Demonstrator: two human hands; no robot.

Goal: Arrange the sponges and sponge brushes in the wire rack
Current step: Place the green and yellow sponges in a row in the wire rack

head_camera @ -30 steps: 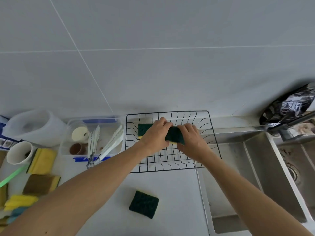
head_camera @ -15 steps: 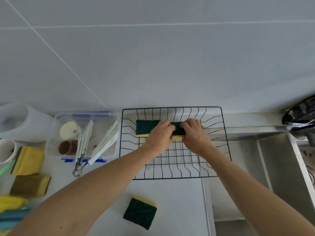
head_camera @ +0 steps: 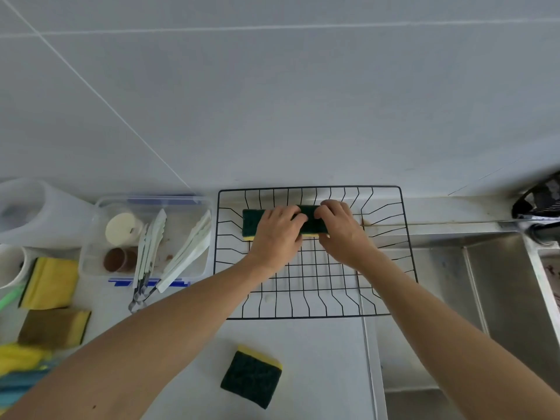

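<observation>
- Sponge point(head_camera: 251, 222): green top, yellow underside, lying flat along the far side of the rack's floor; a second one may adjoin it on the right, but the hands cover the middle and I cannot tell.
- Left hand point(head_camera: 278, 234): fingers curled over the sponge's middle, gripping it.
- Right hand point(head_camera: 341, 230): fingers curled over the sponge's right part, gripping it; touching or just beside the left hand.
- Rack point(head_camera: 406, 237): black wire, on the table against the wall, its right side over the sink's edge.
- Loose sponge point(head_camera: 251, 378): green side up, on the table in front of the rack, apart from it.
- Yellow sponges point(head_camera: 51, 286): at the table's left edge, well apart from the rack.
- Clear tub point(head_camera: 97, 237): just left of the rack, with tongs point(head_camera: 148, 253) lying across it.
- Sink point(head_camera: 500, 298): steel, to the right.
</observation>
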